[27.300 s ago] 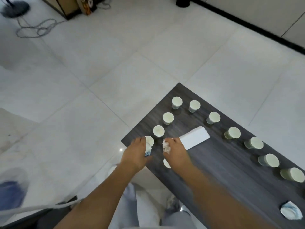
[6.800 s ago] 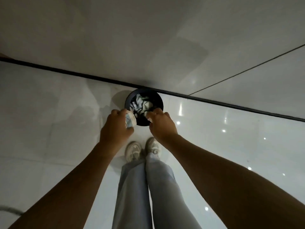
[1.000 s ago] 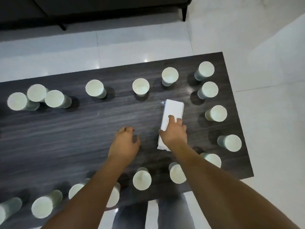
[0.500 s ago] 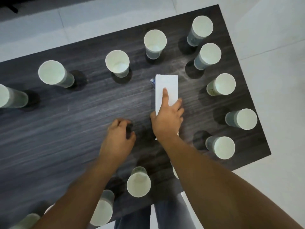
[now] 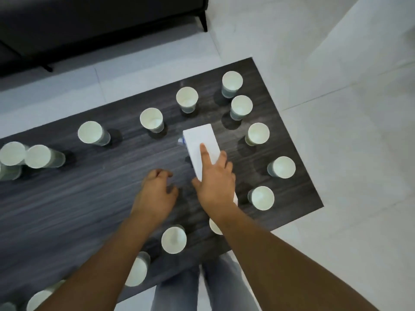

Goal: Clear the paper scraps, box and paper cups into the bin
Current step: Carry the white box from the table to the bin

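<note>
Box, white and oblong, lies on the table under your right hand, forefinger straight along its top, thumb on its left edge. Your left hand hovers just left, fingers loosely curled, holding nothing.

Soft, even indoor light fills the frame, brightest on the pale floor at right, which looks slightly washed out. The sofa at upper left is dim, with little detail. Each cup casts a soft round shadow to its lower left on the dark table. Motion blur smears the table's grain at left and softens the cups there. Wide-angle distortion bends the table's edges and stretches the forearms at the bottom. The centre is fairly sharp.
</note>
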`<state>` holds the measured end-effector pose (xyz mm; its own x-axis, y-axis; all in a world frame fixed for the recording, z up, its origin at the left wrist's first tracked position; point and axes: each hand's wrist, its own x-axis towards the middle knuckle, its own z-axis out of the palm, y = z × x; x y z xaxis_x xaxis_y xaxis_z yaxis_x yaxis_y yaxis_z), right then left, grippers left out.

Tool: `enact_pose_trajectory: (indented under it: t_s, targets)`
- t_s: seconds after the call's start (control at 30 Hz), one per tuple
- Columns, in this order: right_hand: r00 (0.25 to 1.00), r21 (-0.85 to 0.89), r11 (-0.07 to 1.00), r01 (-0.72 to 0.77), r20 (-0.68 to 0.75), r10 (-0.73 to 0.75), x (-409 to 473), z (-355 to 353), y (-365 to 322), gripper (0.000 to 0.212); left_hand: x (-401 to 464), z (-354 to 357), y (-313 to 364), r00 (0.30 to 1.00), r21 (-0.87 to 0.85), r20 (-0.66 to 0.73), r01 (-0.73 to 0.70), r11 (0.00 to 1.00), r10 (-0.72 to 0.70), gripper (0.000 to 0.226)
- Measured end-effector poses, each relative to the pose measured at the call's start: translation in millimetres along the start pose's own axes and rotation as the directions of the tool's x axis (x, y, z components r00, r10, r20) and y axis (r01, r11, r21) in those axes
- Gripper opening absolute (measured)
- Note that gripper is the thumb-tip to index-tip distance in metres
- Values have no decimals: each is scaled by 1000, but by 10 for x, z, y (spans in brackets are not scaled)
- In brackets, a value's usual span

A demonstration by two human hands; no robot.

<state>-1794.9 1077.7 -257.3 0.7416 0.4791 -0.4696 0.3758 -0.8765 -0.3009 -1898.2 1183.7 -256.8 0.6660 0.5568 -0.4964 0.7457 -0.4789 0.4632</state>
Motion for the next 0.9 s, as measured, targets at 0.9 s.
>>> enact_pose_trajectory:
  t_s: [0.9]
  targets:
    - [731,344,747,-569,-205,651,-3824,-1707,3379,83,-2807,1430,3809,566,272,578,-813,515,588,40]
